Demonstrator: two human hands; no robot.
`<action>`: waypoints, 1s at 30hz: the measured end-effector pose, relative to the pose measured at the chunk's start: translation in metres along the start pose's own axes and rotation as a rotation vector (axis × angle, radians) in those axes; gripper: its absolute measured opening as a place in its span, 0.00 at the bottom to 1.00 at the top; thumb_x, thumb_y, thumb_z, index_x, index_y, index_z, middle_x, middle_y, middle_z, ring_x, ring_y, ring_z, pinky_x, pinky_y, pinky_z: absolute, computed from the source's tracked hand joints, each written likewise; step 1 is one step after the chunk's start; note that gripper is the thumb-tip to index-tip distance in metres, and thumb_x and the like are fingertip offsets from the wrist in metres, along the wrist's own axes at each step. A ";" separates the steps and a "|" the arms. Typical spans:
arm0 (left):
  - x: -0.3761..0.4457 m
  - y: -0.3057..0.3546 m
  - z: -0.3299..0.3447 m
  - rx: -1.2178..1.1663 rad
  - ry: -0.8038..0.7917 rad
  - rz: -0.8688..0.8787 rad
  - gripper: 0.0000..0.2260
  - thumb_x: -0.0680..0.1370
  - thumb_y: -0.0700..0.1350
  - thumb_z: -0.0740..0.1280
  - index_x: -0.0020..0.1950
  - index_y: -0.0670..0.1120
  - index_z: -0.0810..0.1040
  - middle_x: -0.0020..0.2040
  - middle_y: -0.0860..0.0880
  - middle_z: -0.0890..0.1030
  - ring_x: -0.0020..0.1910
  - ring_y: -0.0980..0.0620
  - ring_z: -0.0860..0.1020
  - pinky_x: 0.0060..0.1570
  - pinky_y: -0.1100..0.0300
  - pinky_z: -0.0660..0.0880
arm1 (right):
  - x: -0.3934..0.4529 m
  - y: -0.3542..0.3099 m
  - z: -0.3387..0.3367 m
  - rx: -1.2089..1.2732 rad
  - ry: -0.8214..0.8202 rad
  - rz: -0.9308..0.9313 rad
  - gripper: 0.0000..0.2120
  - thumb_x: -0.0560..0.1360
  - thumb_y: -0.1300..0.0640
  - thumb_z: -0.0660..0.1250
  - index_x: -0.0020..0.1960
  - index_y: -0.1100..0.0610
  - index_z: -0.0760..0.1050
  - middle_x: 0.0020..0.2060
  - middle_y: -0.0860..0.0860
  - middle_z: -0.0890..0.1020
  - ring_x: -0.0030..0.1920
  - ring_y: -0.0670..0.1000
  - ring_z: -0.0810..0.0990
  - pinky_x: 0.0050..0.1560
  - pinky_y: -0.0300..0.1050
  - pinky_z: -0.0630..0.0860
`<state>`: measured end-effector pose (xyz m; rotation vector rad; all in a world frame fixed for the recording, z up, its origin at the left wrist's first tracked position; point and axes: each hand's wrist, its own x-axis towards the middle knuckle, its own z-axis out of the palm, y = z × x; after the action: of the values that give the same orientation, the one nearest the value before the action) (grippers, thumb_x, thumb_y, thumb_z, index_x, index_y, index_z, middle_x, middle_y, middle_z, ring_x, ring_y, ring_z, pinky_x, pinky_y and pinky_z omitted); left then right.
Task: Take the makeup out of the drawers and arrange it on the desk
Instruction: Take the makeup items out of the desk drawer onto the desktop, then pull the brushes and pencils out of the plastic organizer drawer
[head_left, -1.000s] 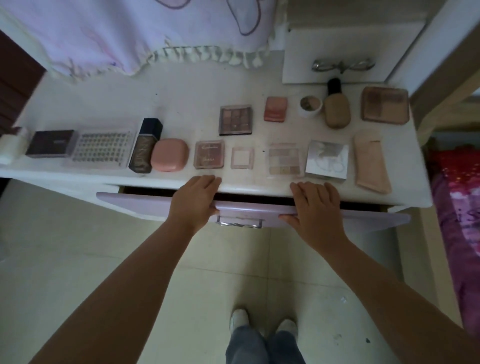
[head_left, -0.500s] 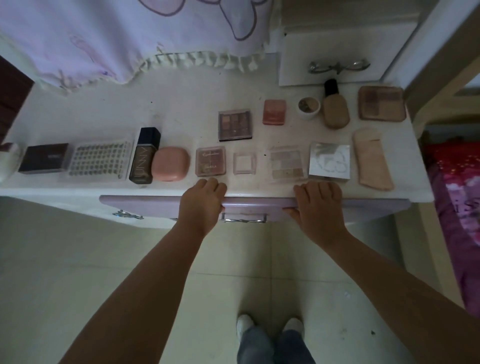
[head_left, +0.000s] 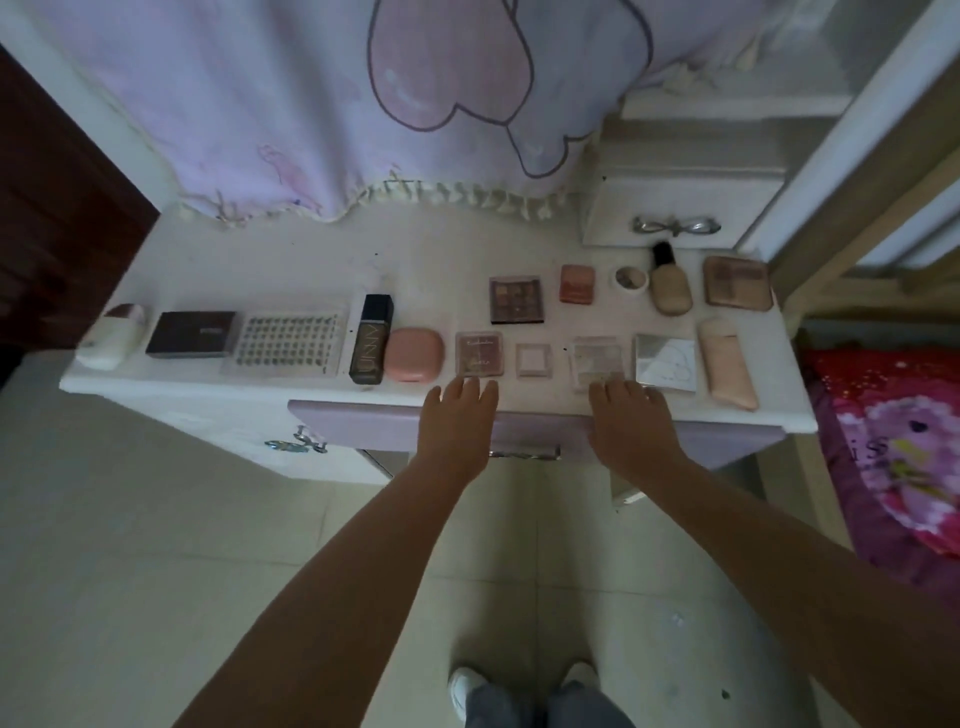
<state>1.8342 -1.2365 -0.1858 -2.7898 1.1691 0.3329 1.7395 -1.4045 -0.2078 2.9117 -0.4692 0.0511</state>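
We had our left hand (head_left: 457, 421) and right hand (head_left: 631, 423) flat on the purple drawer (head_left: 363, 428), each grip spread and holding nothing. The makeup (head_left: 478, 354) sat in rows at 12 o'clock on the counter (head_left: 270, 260). We judged that pushing evenly with both palms would shut it straight.

Both hands pushed the lilac drawer (head_left: 395, 428) fully shut.

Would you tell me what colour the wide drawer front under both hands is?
The wide drawer front is pale lilac, seen in the head view.
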 end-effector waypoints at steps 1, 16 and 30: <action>-0.006 -0.012 -0.010 -0.014 0.096 -0.010 0.25 0.76 0.40 0.63 0.72 0.44 0.60 0.72 0.43 0.64 0.72 0.44 0.61 0.70 0.48 0.60 | 0.010 -0.007 -0.014 0.007 0.069 -0.043 0.25 0.50 0.55 0.80 0.44 0.62 0.79 0.38 0.59 0.83 0.38 0.58 0.83 0.38 0.52 0.80; -0.226 -0.210 -0.032 -0.144 0.136 -1.137 0.23 0.81 0.55 0.45 0.75 0.56 0.42 0.77 0.51 0.39 0.75 0.47 0.36 0.71 0.43 0.34 | 0.103 -0.312 -0.145 0.243 0.153 -0.763 0.28 0.71 0.43 0.53 0.63 0.58 0.73 0.64 0.63 0.73 0.62 0.66 0.73 0.56 0.72 0.67; -0.528 -0.056 0.070 -0.408 0.029 -2.364 0.24 0.81 0.55 0.49 0.76 0.56 0.46 0.77 0.52 0.41 0.76 0.48 0.37 0.72 0.44 0.35 | -0.211 -0.534 -0.191 0.142 0.022 -2.004 0.30 0.77 0.39 0.48 0.75 0.49 0.44 0.75 0.54 0.40 0.75 0.57 0.39 0.71 0.61 0.36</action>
<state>1.5029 -0.8198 -0.1275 -2.2228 -2.3035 0.1440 1.7063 -0.8055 -0.1316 2.0807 2.3247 -0.1650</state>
